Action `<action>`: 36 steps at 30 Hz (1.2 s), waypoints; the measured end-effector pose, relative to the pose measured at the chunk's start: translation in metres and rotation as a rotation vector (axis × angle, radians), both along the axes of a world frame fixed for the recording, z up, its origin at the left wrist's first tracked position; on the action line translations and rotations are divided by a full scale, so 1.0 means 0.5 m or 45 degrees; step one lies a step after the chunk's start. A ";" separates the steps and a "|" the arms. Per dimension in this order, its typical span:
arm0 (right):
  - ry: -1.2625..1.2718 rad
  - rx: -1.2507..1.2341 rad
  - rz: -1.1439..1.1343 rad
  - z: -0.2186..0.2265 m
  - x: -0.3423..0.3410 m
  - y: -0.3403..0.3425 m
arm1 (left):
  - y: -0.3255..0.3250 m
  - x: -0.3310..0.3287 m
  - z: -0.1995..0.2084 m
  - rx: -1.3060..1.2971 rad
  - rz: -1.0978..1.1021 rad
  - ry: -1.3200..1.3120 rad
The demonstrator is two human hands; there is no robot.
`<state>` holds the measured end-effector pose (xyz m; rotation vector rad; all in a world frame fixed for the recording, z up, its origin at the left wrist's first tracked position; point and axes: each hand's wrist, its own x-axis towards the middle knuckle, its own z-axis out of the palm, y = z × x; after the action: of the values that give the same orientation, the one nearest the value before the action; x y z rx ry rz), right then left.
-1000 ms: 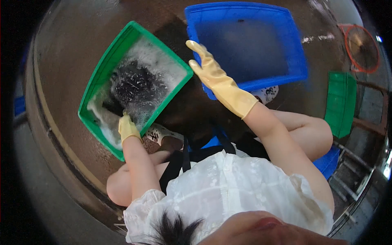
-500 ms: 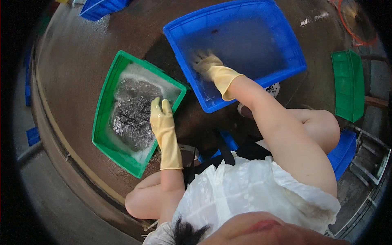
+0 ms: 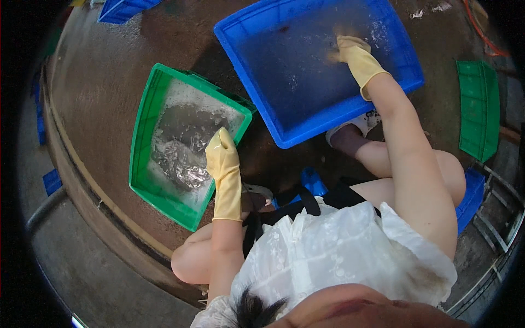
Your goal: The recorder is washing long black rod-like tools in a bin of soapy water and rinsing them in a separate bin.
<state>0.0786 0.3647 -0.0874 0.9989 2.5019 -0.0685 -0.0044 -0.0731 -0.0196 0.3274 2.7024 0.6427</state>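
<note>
On the left a green plastic crate (image 3: 141, 143) holds murky, rippling water (image 3: 186, 153) with white foam along its sides. My left hand (image 3: 222, 152), in a yellow rubber glove, rests over the crate's near right rim. Its fingers are curled together, and whatever they may hold is hidden. A larger blue plastic tub (image 3: 273, 117) stands ahead and to the right, filled with cloudy grey water (image 3: 295, 71). My right hand (image 3: 353, 50), gloved the same way, reaches into this water near the right side. Its fingertips are under the surface and blurred, so their pose is hidden.
A second green crate (image 3: 478, 109) stands at the far right, with a blue one (image 3: 471, 199) and a metal frame (image 3: 497, 218) below it. Another blue crate (image 3: 123, 8) is at the upper left. The brown floor (image 3: 104, 98) looks wet.
My right hand has swept rightward through the blue tub's water, from its left side. My left hand's fingers have drawn together at the green crate's rim, and the ripples there have shifted.
</note>
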 end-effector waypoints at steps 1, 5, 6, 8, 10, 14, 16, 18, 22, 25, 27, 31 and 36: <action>-0.189 -0.110 -0.120 0.035 -0.027 -0.013 | -0.005 0.001 -0.001 -0.022 -0.004 0.028; 1.016 -0.257 0.174 0.078 -0.093 -0.102 | 0.001 -0.001 -0.024 -0.014 -0.014 -0.020; 1.026 -0.284 0.235 0.127 -0.145 -0.189 | -0.019 0.000 -0.025 -0.022 0.010 0.021; 1.369 -0.403 0.515 0.192 -0.179 -0.313 | -0.027 -0.002 -0.038 0.008 -0.001 0.068; 1.560 -0.119 0.807 0.211 -0.196 -0.418 | -0.040 -0.009 -0.050 0.007 -0.054 0.112; 1.048 0.007 0.149 0.108 -0.215 -0.451 | -0.003 -0.002 -0.065 -0.008 -0.027 0.086; 0.916 -0.700 -0.307 0.072 -0.209 -0.458 | 0.002 -0.008 -0.068 -0.038 -0.037 0.075; 0.883 -0.925 -0.296 0.145 -0.195 -0.480 | -0.039 -0.013 -0.059 -0.051 0.055 0.039; 1.001 -0.954 -0.057 0.153 -0.152 -0.462 | -0.037 -0.006 -0.058 -0.095 0.100 0.041; 0.940 -0.851 0.205 0.045 -0.128 -0.353 | 0.005 0.003 -0.071 -0.056 0.052 0.036; 0.467 -0.928 0.529 0.086 -0.122 -0.280 | -0.040 -0.002 -0.087 -0.083 0.080 0.126; 0.270 -0.500 0.966 0.183 0.091 -0.042 | -0.038 -0.005 -0.078 -0.153 0.140 0.114; 0.133 -0.290 0.724 0.352 0.264 -0.031 | -0.047 -0.016 -0.040 0.095 -0.022 0.294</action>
<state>0.2105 0.3491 0.0885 0.1803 2.6991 -0.2271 -0.0125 -0.0966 -0.0398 0.4700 2.8947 0.7440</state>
